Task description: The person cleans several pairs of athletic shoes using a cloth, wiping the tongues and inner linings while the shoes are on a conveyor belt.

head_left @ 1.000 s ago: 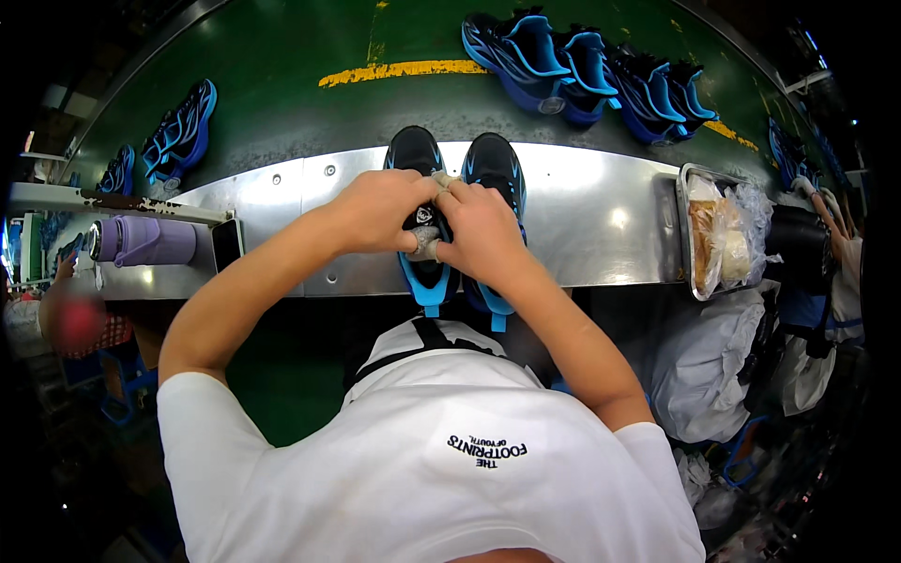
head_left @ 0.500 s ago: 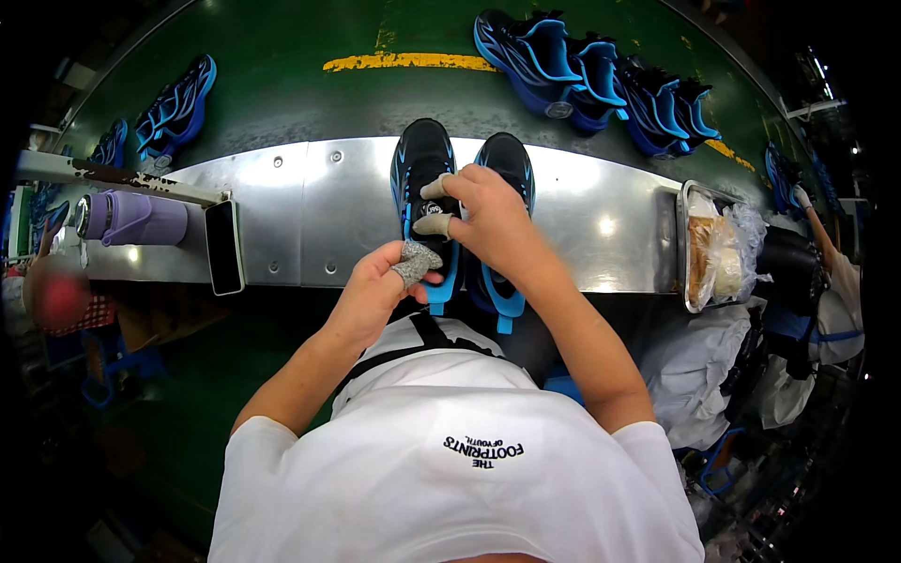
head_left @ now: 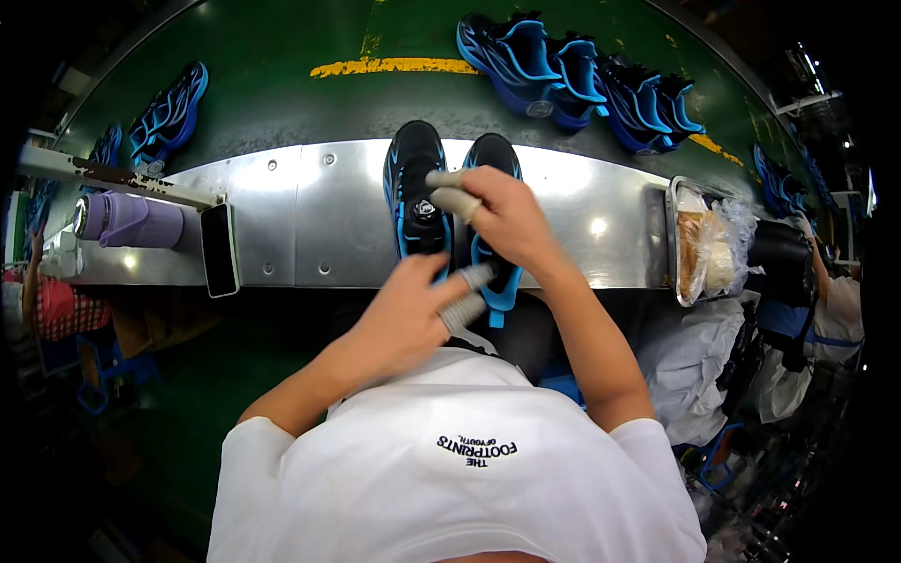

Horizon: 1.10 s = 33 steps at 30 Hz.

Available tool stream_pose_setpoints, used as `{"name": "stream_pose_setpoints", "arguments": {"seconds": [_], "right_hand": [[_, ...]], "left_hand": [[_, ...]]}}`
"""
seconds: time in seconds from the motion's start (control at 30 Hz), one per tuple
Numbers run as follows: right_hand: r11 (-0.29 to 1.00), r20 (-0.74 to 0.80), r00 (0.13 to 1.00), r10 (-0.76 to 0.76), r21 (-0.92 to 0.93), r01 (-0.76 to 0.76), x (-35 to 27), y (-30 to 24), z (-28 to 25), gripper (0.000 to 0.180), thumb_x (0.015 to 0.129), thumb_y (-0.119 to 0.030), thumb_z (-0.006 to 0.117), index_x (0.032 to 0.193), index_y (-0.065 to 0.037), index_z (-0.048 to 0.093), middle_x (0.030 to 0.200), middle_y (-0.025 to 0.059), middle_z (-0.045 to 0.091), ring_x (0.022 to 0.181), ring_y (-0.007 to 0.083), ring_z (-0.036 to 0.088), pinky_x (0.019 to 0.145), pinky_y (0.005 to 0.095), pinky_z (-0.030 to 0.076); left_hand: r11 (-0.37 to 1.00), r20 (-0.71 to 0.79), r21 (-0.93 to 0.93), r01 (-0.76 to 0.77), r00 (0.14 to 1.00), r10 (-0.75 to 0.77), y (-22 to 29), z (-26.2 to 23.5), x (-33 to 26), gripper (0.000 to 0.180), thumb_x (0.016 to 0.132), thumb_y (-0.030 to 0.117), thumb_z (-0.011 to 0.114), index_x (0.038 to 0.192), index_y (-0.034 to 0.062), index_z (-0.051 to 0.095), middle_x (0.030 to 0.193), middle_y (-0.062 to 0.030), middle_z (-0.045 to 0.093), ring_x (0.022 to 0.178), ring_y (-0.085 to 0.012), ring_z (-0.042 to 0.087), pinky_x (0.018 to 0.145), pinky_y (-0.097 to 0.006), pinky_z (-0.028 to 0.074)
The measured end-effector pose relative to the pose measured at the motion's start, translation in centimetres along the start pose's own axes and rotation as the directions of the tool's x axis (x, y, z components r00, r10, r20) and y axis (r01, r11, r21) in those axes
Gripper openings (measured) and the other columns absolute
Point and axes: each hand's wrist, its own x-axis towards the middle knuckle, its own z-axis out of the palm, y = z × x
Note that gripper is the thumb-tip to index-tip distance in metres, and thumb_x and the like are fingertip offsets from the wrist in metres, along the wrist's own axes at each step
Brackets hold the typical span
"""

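A pair of black sneakers with blue trim stands side by side on the metal bench, toes pointing away from me. The left sneaker has a round dial on its tongue. My right hand, with pale covers on thumb and forefinger, hovers beside that dial and partly over the right sneaker; its two covered fingers are stretched out with nothing visible between them. Across the left sneaker's heel lies my left hand, smeared by motion; grey covers show on its fingers, and whether it grips anything is unclear.
A purple bottle and a phone are at the bench's left. A metal tray with bagged items sits at its right end. Beyond the bench, a green surface carries more sneakers. Other people work at both sides.
My right hand has drawn back from the dial, leaving it exposed. My left hand has swung right across the heel, its fingers now pointing toward the right sneaker.
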Motion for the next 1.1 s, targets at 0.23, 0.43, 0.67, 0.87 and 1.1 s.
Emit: {"name": "stream_pose_setpoints", "arguments": {"seconds": [0.23, 0.43, 0.67, 0.87, 1.1], "right_hand": [[0.994, -0.160, 0.981, 0.108, 0.050, -0.101, -0.6, 1.4, -3.9, 0.019, 0.092, -0.017, 0.067, 0.101, -0.001, 0.071, 0.088, 0.0098, 0.067, 0.078, 0.0160, 0.061, 0.072, 0.0277, 0.048], [0.989, -0.256, 0.956, 0.142, -0.005, -0.148, -1.6, 3.9, -8.9, 0.023, 0.094, -0.019, 0.067, 0.109, -0.002, 0.072, 0.095, 0.0084, 0.070, 0.083, 0.0134, 0.061, 0.075, 0.0270, 0.049], [0.862, -0.142, 0.990, -0.001, -0.501, -0.071, 4.1, 5.6, -14.0, 0.047, 0.085, -0.034, 0.074, 0.127, -0.014, 0.065, 0.117, 0.0206, 0.064, 0.103, 0.0323, 0.061, 0.090, 0.0402, 0.049], [0.613, -0.080, 0.989, 0.127, -0.778, -0.142, 12.6, 8.3, -13.3, 0.074, 0.076, -0.065, 0.071, 0.140, -0.030, 0.055, 0.146, 0.0317, 0.040, 0.134, 0.0467, 0.039, 0.111, 0.0520, 0.032], [0.671, -0.026, 0.978, 0.208, -0.724, -0.162, 14.3, 13.6, -12.3, 0.038, 0.080, -0.043, 0.072, 0.098, -0.010, 0.074, 0.094, 0.0236, 0.067, 0.101, 0.0391, 0.063, 0.084, 0.0460, 0.051]], "left_hand": [[0.934, 0.413, 0.269, 0.234, 0.848, -0.331, -1.1, 1.8, 6.6, 0.053, 0.099, 0.047, 0.038, 0.093, 0.0058, 0.071, 0.088, -0.0239, 0.069, 0.084, -0.0439, 0.067, 0.078, -0.053, 0.053], [0.835, 0.190, 0.542, 0.092, 0.955, -0.229, -8.3, -4.5, 11.2, 0.032, 0.095, 0.031, 0.047, 0.091, 0.0077, 0.069, 0.084, -0.0215, 0.068, 0.078, -0.0410, 0.066, 0.071, -0.051, 0.053], [0.713, -0.333, 0.595, 0.371, 0.921, -0.202, -17.6, -12.8, 16.9, 0.035, 0.097, 0.029, 0.046, 0.120, 0.0101, 0.065, 0.103, -0.0189, 0.067, 0.100, -0.0412, 0.060, 0.092, -0.050, 0.046], [0.660, -0.508, 0.634, 0.403, 0.860, -0.036, -21.2, -10.8, 12.3, 0.030, 0.087, 0.020, 0.055, 0.112, 0.0127, 0.069, 0.127, -0.0149, 0.059, 0.132, -0.0421, 0.041, 0.108, -0.052, 0.036], [0.912, -0.127, 0.062, 0.406, 0.909, -0.396, -14.6, -5.9, 6.9, 0.025, 0.088, 0.016, 0.062, 0.108, 0.0012, 0.065, 0.117, -0.0197, 0.062, 0.105, -0.0364, 0.060, 0.089, -0.041, 0.049]]}}
